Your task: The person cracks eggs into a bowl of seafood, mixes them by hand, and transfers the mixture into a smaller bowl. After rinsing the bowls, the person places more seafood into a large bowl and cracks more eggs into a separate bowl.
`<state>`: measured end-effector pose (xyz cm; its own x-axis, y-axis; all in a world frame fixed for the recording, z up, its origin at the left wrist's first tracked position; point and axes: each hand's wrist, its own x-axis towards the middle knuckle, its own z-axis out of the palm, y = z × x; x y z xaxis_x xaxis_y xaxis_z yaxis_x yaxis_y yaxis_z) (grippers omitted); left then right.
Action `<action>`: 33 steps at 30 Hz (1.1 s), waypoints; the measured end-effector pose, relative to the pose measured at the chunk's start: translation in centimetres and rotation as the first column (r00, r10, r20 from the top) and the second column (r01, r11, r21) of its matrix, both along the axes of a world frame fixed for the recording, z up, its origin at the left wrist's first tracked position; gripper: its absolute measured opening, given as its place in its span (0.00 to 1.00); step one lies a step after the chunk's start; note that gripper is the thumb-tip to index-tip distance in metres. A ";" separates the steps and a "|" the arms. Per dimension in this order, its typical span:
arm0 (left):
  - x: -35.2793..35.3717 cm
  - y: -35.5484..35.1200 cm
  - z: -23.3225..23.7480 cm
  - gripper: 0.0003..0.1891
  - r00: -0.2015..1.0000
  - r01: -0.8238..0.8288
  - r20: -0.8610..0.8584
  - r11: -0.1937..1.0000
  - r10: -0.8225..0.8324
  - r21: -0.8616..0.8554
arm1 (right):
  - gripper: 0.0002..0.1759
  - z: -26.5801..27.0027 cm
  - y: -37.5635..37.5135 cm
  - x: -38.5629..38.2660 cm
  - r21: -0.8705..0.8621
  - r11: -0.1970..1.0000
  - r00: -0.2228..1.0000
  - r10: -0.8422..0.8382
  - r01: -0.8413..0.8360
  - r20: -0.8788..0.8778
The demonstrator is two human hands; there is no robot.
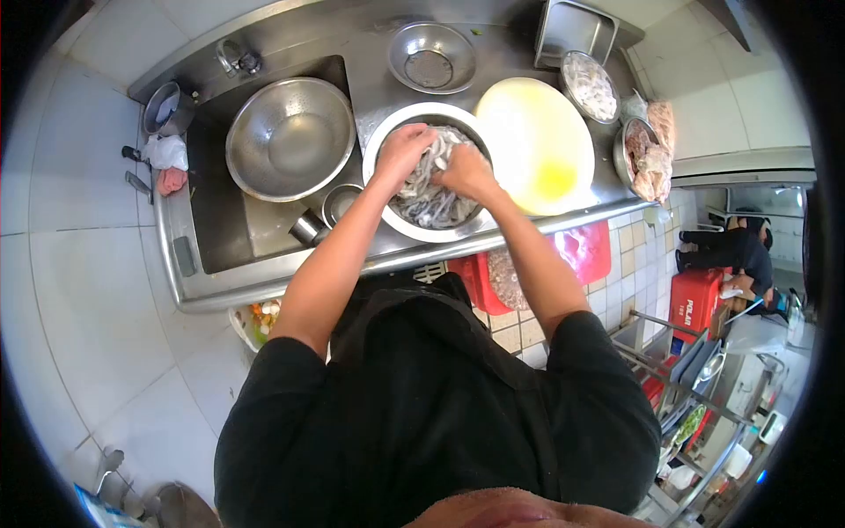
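A wide steel bowl on the counter holds a heap of slick, grey-white raw seafood pieces, long and curled like peeled shrimp. At the upper left of the heap, my left hand has its fingers curled down into the pieces. Opposite it, my right hand grips into the same heap from the right, its fingertips hidden among the pieces. Right beside the bowl lies a round pale cutting board with a yellow patch. A perforated steel bowl stands behind.
To the left, the sink holds a large steel colander and small metal cups. Bowls of pale pieces and raw meat stand at the right. Below the counter edge is a red tub. Another person is far right.
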<state>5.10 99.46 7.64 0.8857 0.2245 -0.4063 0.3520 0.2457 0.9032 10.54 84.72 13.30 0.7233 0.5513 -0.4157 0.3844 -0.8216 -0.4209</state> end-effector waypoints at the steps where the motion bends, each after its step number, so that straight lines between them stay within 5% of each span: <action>1: -0.7 -0.3 0.2 0.33 0.995 -0.093 -0.030 0.995 0.093 -0.018 | 0.27 1.0 -0.2 0.6 0.003 1.000 0.998 0.012 -0.012 0.058; 3: -3.8 -1.7 0.4 0.31 0.955 -0.284 -0.099 0.958 0.279 -0.041 | 0.28 0.4 -1.4 2.7 -0.008 0.996 0.995 0.093 -0.093 0.048; 6: -6.5 -3.6 5.8 0.26 0.937 -0.250 -0.328 0.884 0.118 -0.396 | 0.19 -4.3 -2.4 2.3 -0.195 0.942 0.944 0.302 -0.274 0.132; 9: -4.5 -3.9 -1.6 0.29 0.963 -0.186 -0.269 0.725 0.001 -0.664 | 0.19 -13.2 -2.4 2.1 -0.165 0.970 0.984 0.179 -0.177 -0.004; 10: -3.8 -3.8 2.6 0.27 0.910 -0.251 -0.414 0.832 0.028 -0.494 | 0.20 -14.2 -2.1 2.4 -0.163 0.973 0.985 0.151 -0.163 -0.082; 11: -3.4 -3.6 0.9 0.26 0.928 -0.212 -0.372 0.849 0.020 -0.483 | 0.21 -15.1 -1.8 2.5 -0.163 0.976 0.980 0.119 -0.146 -0.160; 12: -2.4 -3.3 -1.9 0.24 0.945 -0.170 -0.328 0.866 0.008 -0.470 | 0.22 -16.4 -2.1 2.3 0.049 0.997 0.959 -0.040 0.056 -0.281; 15: -1.2 -2.5 -1.5 0.18 0.966 -0.104 -0.260 0.907 -0.006 -0.408 | 0.21 -9.3 -0.8 -1.0 0.388 0.702 0.725 -0.267 0.598 -0.634; 16: -1.0 -2.3 -0.9 0.17 0.975 -0.087 -0.222 0.916 -0.002 -0.391 | 0.22 -13.3 -1.1 -0.2 0.428 0.660 0.736 -0.292 0.618 -0.611; 19: -0.3 -1.6 0.2 0.15 0.986 -0.074 -0.164 0.949 0.024 -0.307 | 0.24 -7.4 -1.4 -0.8 0.593 0.681 0.881 -0.173 0.430 -0.440; 20: -0.1 -1.4 1.6 0.16 0.993 -0.068 -0.114 0.966 0.041 -0.249 | 0.24 -6.1 -1.6 -0.3 0.451 0.805 0.902 -0.225 0.385 -0.369; 23: 0.5 -0.7 3.9 0.16 0.994 -0.070 -0.086 0.997 0.068 -0.020 | 0.25 0.5 -1.5 -0.3 0.510 0.821 0.966 -0.204 0.258 -0.160; 26: 0.1 -0.4 9.0 0.14 0.991 0.034 -0.136 0.960 0.005 0.280 | 0.26 5.7 -1.0 0.2 0.426 0.880 0.970 -0.136 0.211 -0.199; 33: -0.7 0.1 11.6 0.15 0.977 0.205 -0.098 0.951 -0.187 0.231 | 0.27 9.6 -0.9 2.1 0.115 0.993 0.996 0.024 -0.014 -0.081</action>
